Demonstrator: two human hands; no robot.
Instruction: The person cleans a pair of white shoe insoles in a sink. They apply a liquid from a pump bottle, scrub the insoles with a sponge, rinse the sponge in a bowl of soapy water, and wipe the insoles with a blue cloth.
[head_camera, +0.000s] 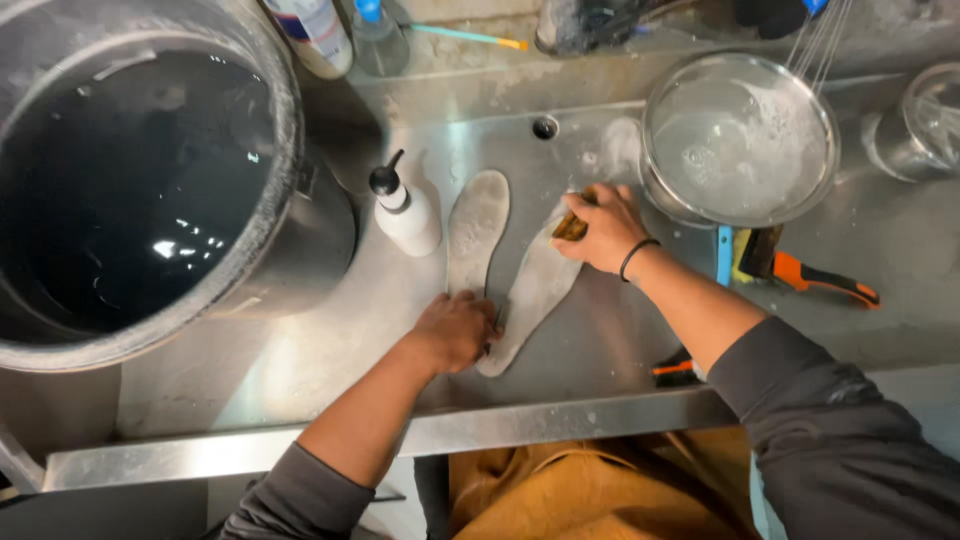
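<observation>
The left hand (455, 330) presses flat on an insole (530, 295); the right hand (605, 230) grips a brush (570, 227) on it.

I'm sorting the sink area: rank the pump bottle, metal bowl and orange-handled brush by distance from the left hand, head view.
1. Pump bottle, just above the left hand.
2. Metal bowl, upper right.
3. Orange-handled brush, far right.

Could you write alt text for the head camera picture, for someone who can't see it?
Seen from above, a person's right hand scrubs a grey shoe insole with a small brush in a steel sink, while the left hand pins its heel end. A second insole, a white pump bottle and a bowl of soapy water sit nearby.
</observation>
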